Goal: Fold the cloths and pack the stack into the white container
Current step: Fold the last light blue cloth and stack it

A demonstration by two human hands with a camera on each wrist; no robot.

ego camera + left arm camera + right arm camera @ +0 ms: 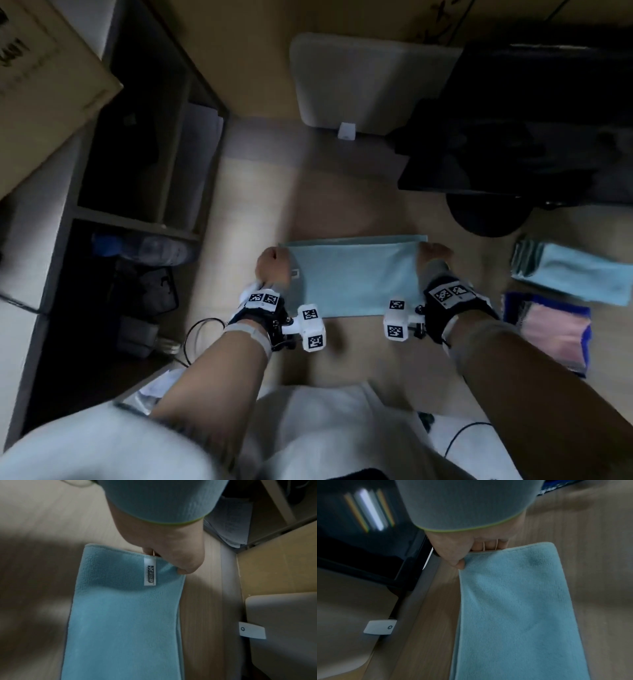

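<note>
Head view: both hands (273,265) (434,255) pinch fuzzy blue cloth (354,275) (folded rectangle), fingers curled.

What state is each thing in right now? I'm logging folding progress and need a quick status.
Light blue cloth: folded into a strip, flat on the table, held at both ends.
Left hand: pinches the cloth's left end.
Right hand: pinches the cloth's right end.
White container: lid on, latch down.
Folded cloth stack: on the table, not yet packed.
</note>
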